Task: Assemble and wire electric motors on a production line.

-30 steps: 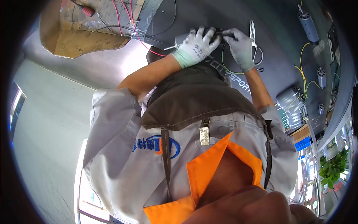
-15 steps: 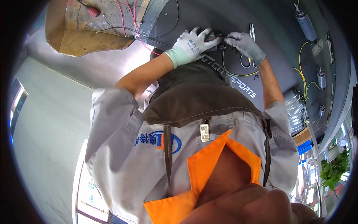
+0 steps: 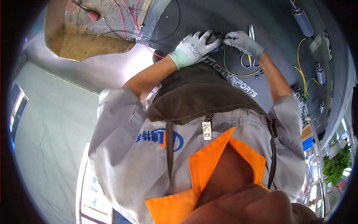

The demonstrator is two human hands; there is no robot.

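Note:
My left hand (image 3: 193,49), in a white coated glove, grips a small dark box (image 3: 214,39) against the black printed panel (image 3: 209,18). Its fingers and thumb lie round the near side of the box, where a bit of red shows. At the other end of the box, my right hand (image 3: 243,43), gloved too, is closed in a pinch. What sits between those fingertips is too small and hidden to make out. A green-yellow wire (image 3: 240,75) curves down from beside the box. Scissors (image 3: 246,59) lie by my right hand, partly behind it.
Left of the panel, a cardboard-lined tray (image 3: 95,48) holds a red-handled screwdriver (image 3: 91,14); red wires (image 3: 130,16) and a black cable trail across. On the right stand several grey cylindrical motors (image 3: 302,23) with yellow wires (image 3: 301,69). Small black pieces (image 3: 257,76) lie near the scissors.
The view has shifted slightly. Both hands stay at the dark box, and my left hand has turned a little, so more of the box and its red part shows.

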